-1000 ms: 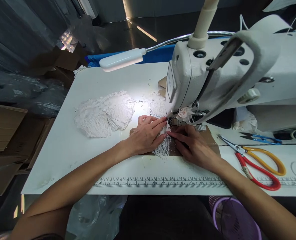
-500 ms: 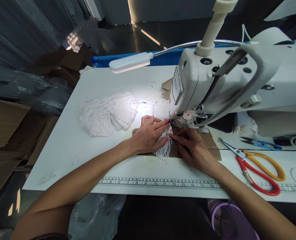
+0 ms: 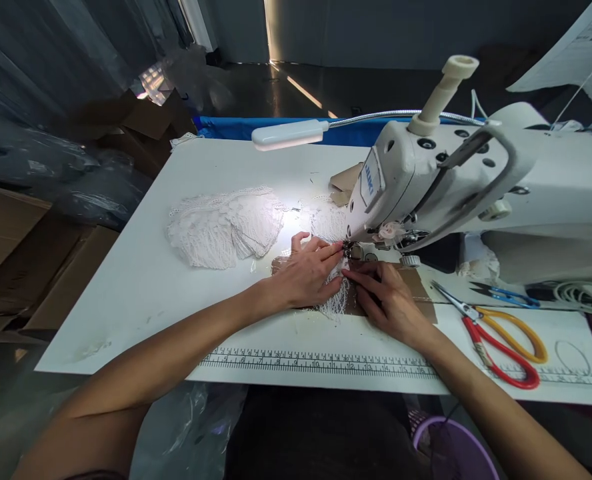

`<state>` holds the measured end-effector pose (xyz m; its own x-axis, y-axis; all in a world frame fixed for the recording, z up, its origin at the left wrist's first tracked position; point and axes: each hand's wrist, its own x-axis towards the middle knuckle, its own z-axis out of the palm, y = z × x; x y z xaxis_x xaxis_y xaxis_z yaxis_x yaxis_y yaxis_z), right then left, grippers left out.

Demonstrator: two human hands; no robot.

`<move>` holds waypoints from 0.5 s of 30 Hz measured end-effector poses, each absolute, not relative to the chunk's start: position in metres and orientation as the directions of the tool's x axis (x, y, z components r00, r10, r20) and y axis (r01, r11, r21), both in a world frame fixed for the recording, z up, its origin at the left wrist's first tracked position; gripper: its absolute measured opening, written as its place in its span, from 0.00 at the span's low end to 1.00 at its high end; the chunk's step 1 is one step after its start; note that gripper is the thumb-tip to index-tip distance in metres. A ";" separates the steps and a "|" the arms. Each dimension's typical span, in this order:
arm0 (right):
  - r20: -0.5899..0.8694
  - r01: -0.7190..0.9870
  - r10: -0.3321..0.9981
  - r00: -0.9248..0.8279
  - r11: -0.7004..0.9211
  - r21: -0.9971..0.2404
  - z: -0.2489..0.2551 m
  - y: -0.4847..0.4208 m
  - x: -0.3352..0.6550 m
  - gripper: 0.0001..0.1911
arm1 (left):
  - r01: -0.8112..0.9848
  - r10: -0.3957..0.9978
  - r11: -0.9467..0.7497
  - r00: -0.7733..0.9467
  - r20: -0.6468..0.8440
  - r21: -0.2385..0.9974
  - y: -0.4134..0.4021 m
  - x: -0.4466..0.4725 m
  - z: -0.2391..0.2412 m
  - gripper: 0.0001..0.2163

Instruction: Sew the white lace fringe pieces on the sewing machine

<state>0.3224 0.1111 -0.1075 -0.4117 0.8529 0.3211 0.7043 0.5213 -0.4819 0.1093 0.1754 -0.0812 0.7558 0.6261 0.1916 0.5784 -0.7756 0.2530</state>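
Note:
A strip of white lace (image 3: 335,300) lies under the needle area of a white sewing machine (image 3: 401,173). My left hand (image 3: 309,273) rests flat on the lace, fingers stretched toward the presser foot (image 3: 349,248) and thumb apart. From the other side, my right hand (image 3: 389,297) touches the lace's right edge with its index fingertip; its thumb is apart and the other fingers are bent, partly hidden. Beneath the lace and hands is a brown sheet (image 3: 423,297). To the left sits a pile of white lace pieces (image 3: 226,227).
Red-and-yellow-handled scissors (image 3: 501,337) and blue snips (image 3: 509,295) lie right of my right hand. A printed ruler (image 3: 321,363) runs along the table's front edge. A lamp (image 3: 290,135) hangs over the table. Cardboard boxes (image 3: 71,280) stand left; a purple basket (image 3: 456,433) is below.
The camera view has shifted, so the machine's top shows more fully. Both hands stay at the lace by the presser foot, with little visible movement.

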 end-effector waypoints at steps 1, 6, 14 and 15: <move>0.323 0.702 0.851 -0.413 0.524 -0.482 -0.107 0.111 0.322 0.23 | 0.580 0.627 -0.775 0.757 0.184 0.253 0.175 0.109 -0.080 0.19; 0.317 0.711 0.857 -0.406 0.514 -0.480 -0.106 0.111 0.322 0.24 | 0.580 0.630 -0.773 0.751 0.197 0.257 0.176 0.109 -0.080 0.18; 0.353 0.767 0.857 -0.375 0.500 -0.401 -0.108 0.115 0.318 0.21 | 0.590 0.630 -0.775 0.749 0.205 0.226 0.182 0.110 -0.080 0.19; 0.354 0.771 0.859 -0.370 0.497 -0.398 -0.108 0.115 0.318 0.21 | 0.591 0.629 -0.776 0.749 0.207 0.218 0.183 0.110 -0.081 0.19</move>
